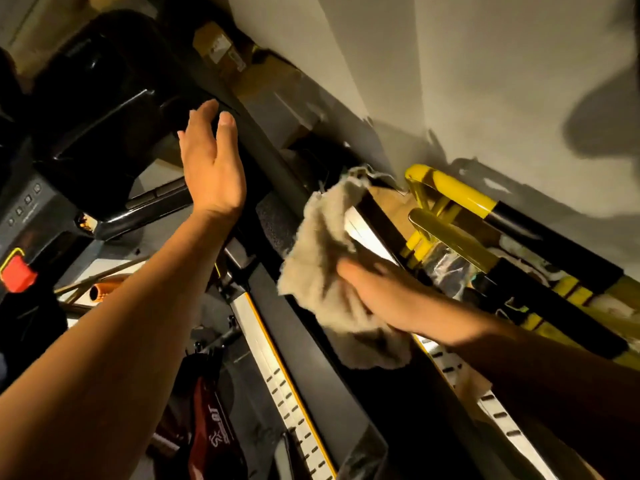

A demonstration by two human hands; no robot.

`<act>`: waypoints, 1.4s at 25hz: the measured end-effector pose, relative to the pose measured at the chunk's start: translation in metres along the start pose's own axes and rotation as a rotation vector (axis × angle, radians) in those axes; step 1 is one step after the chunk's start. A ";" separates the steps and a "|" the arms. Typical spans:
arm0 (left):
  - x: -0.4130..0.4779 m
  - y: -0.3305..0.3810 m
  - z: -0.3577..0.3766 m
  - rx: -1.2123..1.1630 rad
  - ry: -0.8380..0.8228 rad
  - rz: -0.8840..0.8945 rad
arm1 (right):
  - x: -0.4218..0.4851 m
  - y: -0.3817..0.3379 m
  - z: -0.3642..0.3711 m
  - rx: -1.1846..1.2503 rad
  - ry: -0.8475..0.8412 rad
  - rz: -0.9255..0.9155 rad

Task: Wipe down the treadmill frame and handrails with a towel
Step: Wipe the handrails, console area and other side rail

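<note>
The left hand (211, 168) is up by the black console (97, 98). Its grip is wide, fingers straight, holding nothing. Right of it runs the dark handrail (277, 161). The towel (322, 251), pale, fuzzy and bunched, lies over the black frame (311, 358). The right hand (384, 296) lies flat on the towel, grip open, blurry. Yellow bars (457, 192) and the wall (485, 81) sit close on the right, leaving little room.

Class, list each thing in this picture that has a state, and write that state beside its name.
left hand, fingers straight, raised beside the black console, holding nothing
right hand, laid flat on the towel, blurred
towel, crumpled, draped over the handrail
handrail, partly covered by the towel
red button, whether pressed cannot be told
</note>
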State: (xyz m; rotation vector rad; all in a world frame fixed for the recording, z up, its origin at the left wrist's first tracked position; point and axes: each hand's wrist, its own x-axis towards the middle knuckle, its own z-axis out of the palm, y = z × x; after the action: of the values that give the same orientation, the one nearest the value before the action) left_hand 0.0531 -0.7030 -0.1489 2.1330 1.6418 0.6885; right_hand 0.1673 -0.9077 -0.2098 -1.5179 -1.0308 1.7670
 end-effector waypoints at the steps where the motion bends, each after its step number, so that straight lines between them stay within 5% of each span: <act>1: 0.000 0.001 0.000 0.006 0.002 -0.005 | -0.007 -0.031 0.004 0.005 0.019 -0.054; 4: 0.001 0.002 0.000 0.015 0.004 -0.008 | 0.023 -0.087 0.014 -0.238 0.147 -0.201; 9: 0.002 0.001 0.001 0.031 0.005 -0.044 | 0.053 -0.079 0.000 -0.139 0.222 -0.122; 12: 0.001 0.003 0.000 0.021 -0.021 -0.024 | 0.014 -0.078 0.021 -0.470 0.648 -0.343; 15: 0.000 0.003 -0.004 -0.001 -0.016 -0.041 | -0.031 -0.070 0.047 -0.599 0.372 -0.289; 17: -0.004 0.004 -0.002 -0.048 -0.006 -0.046 | -0.027 -0.063 0.048 -0.704 0.348 -0.180; 19: -0.005 0.000 -0.001 -0.045 0.012 -0.025 | 0.005 -0.075 0.033 -0.581 0.382 -0.154; 26: 0.000 -0.019 0.004 -0.062 0.029 0.079 | 0.067 -0.095 -0.012 0.025 0.115 -0.115; 35: -0.003 -0.008 -0.002 -0.155 0.007 0.052 | 0.165 -0.137 -0.028 0.196 0.190 -0.160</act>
State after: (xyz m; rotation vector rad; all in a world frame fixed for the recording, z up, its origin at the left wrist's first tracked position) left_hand 0.0452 -0.7036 -0.1522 2.0710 1.4899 0.8116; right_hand 0.1581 -0.6937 -0.1824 -1.4095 -0.8348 1.5324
